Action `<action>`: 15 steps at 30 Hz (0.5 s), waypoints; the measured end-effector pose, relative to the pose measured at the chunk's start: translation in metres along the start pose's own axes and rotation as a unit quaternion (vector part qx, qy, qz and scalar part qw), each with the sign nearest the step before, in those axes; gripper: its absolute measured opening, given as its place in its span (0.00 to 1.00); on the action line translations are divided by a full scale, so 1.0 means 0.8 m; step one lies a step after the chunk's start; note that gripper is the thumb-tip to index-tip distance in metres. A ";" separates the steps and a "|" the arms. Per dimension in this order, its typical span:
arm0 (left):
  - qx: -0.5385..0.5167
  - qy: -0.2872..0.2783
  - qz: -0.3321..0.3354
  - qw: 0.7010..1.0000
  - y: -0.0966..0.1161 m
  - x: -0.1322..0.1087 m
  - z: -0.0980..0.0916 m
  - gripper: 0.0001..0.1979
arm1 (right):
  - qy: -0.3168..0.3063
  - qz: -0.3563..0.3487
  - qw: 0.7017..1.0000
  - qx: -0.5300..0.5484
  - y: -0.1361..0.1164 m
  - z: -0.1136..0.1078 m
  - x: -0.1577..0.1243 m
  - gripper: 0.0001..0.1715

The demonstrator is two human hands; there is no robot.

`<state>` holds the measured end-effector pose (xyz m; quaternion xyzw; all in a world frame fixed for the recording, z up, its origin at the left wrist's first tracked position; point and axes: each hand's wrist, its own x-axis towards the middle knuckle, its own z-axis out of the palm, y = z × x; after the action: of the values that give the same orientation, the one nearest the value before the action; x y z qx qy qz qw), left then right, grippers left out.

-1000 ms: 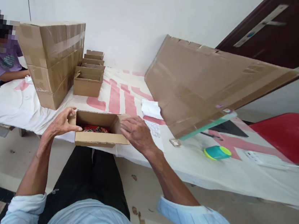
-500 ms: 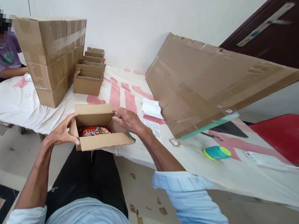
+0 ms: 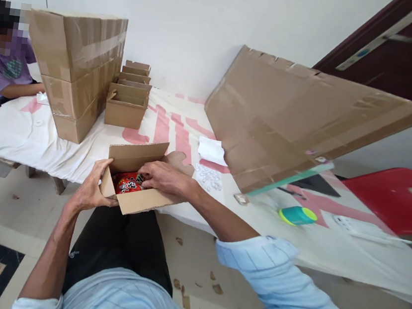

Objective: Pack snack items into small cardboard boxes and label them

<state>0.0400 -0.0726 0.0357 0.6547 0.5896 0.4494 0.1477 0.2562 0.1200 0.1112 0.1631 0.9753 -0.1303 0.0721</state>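
An open cardboard box (image 3: 147,205) sits at the table's front edge, its flaps raised. My left hand (image 3: 91,185) is closed round the left end of the box, thumb at the near side. Inside lies a shiny red packet (image 3: 125,182) with white lettering. My right hand (image 3: 163,177) reaches into the box from the right, its curled fingers gripping the packet's top. The hand covers the packet's right part.
Tall taped cartons (image 3: 84,69) stand at the left, with several small open boxes (image 3: 126,114) beside them. A large cardboard sheet (image 3: 270,117) leans at the right. White papers (image 3: 212,150) and a teal cup-like object (image 3: 298,215) lie on the table. A person (image 3: 7,60) sits at far left.
My right hand has moved from the box's far right edge down into the box, onto the red packet. The right flap now leans outward. My left hand still holds the left end.
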 end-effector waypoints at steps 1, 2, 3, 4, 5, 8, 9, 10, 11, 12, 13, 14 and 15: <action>0.002 0.000 0.002 1.000 0.001 0.000 0.000 0.60 | -0.022 0.002 1.000 -0.006 0.001 0.000 0.004 0.13; 0.003 0.001 0.003 1.000 0.003 -0.001 0.000 0.60 | -0.037 0.003 0.999 -0.015 0.003 0.000 0.007 0.16; 0.004 0.001 0.004 1.000 0.004 -0.002 0.000 0.60 | -0.046 0.001 0.999 -0.025 0.005 0.000 0.011 0.19; 0.003 0.001 0.004 1.000 0.005 -0.002 0.001 0.59 | -0.049 -0.004 0.998 -0.034 0.008 0.001 0.015 0.21; 0.002 0.000 0.003 1.000 0.006 -0.002 0.001 0.59 | -0.049 -0.011 0.998 -0.038 0.011 0.002 0.018 0.22; -0.002 -0.003 -0.005 1.000 0.007 -0.003 0.000 0.58 | -0.033 -0.028 0.999 -0.025 0.015 0.007 0.024 0.18; -0.002 -0.004 -0.011 1.000 0.007 -0.002 -0.001 0.58 | -0.029 -0.033 0.999 -0.013 0.016 0.009 0.025 0.14; -0.003 -0.006 -0.016 1.000 0.007 -0.002 -0.001 0.59 | -0.027 -0.040 0.999 0.000 0.016 0.010 0.024 0.10; -0.003 -0.009 -0.021 1.000 0.007 -0.002 -0.002 0.59 | -0.025 -0.047 0.998 0.011 0.016 0.011 0.024 0.05; -0.003 -0.011 -0.025 1.000 0.007 -0.001 -0.002 0.60 | -0.026 -0.057 0.998 0.021 0.016 0.012 0.022 0.01; -0.003 -0.013 -0.027 1.000 0.006 -0.001 -0.003 0.60 | -0.027 -0.067 0.997 0.029 0.015 0.011 0.020 0.03; -0.004 -0.014 -0.027 1.000 0.005 -0.001 -0.003 0.60 | -0.025 -0.078 0.996 0.037 0.014 0.010 0.018 0.07; -0.004 -0.014 -0.027 1.000 0.003 0.000 -0.004 0.60 | -0.021 -0.087 0.995 0.045 0.013 0.008 0.016 0.09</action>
<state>0.0392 -0.0744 0.0394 0.6443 0.6029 0.4386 0.1704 0.2485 0.1318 0.0999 0.0777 0.9773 -0.1829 0.0737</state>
